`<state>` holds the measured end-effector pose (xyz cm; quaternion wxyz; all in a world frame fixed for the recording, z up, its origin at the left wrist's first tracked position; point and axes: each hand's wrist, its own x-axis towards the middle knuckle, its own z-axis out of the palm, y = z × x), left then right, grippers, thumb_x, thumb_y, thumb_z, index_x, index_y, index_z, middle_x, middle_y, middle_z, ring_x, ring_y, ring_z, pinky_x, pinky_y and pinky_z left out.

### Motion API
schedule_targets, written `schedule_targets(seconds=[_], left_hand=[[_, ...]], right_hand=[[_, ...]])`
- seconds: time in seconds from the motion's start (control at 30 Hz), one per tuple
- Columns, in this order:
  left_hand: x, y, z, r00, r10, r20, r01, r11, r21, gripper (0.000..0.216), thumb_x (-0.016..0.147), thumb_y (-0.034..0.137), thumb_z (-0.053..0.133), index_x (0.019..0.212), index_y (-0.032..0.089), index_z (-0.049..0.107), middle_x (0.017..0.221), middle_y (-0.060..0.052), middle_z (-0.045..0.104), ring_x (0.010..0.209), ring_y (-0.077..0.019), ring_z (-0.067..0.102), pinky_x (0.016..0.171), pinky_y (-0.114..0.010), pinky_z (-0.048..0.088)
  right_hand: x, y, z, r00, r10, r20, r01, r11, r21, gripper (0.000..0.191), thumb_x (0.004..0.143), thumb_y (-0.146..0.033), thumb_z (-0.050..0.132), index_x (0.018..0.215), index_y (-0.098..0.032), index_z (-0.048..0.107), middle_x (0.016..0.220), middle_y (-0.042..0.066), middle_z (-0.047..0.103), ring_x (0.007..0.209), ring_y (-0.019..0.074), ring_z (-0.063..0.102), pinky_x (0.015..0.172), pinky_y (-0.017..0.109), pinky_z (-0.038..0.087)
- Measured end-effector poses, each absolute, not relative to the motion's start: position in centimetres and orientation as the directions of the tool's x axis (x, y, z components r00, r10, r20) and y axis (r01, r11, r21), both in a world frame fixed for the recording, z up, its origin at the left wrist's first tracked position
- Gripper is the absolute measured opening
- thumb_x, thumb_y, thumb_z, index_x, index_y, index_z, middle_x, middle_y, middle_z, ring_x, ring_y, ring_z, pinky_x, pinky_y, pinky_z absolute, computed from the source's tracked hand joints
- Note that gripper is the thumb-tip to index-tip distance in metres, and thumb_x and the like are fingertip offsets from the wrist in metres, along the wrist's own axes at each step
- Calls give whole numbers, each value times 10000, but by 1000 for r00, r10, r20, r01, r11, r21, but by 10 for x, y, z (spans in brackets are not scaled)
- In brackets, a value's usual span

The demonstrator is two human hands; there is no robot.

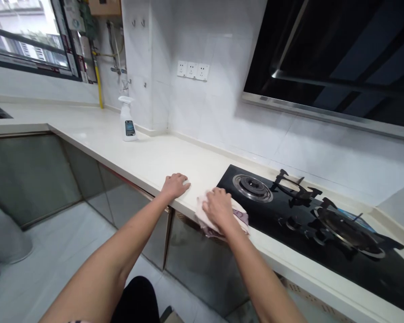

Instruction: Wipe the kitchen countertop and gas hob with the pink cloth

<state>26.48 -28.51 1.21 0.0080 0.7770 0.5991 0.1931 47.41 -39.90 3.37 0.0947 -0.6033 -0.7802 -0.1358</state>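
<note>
My right hand [218, 207] presses down on a pale cloth [239, 216] at the front edge of the white countertop [148, 157], right beside the left edge of the black glass gas hob [289, 220]. Its fingers are curled over the cloth. My left hand [176, 184] rests on the counter just to the left, fingers together and slightly curled, holding nothing. Part of the cloth hangs over the counter's front edge.
A white spray bottle [128, 119] stands at the counter's back corner near the wall. The hob has two burners [252, 187] and a loose black pan support [298, 188]. A dark extractor hood [336, 54] hangs above. Glossy cabinet doors [30, 175] run below the counter.
</note>
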Motion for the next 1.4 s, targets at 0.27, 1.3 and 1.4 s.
schedule_targets(seconds=[0.27,1.3,1.4], left_hand=[[259,-279,16,189,937,294,935,-263,238,455,980,451,406,1262,276,718,1438,-87,665,1360,-306,550,1118,-474,387],[260,-263,30,213,960,180,960,-240,146,578,974,510,322,1372,217,620,1540,-140,579,1380,-337,535,1130,-503,383],[259,-263,29,213,958,192,959,-243,148,586,953,520,328,1354,221,633,1520,-133,595,1367,-339,555,1119,-498,404]], right_hand=[[420,-416,27,-435,828,353,899,423,114,329,967,-446,630,1197,-211,624,1287,114,614,1245,310,470,971,483,424],[877,-673,14,649,662,376,731,-679,-67,414,968,-415,492,1165,-131,719,1141,198,654,1030,334,595,895,458,459],[832,-642,17,585,725,362,785,-619,-28,361,971,-367,524,1183,-140,709,1131,174,639,1005,303,577,868,419,438]])
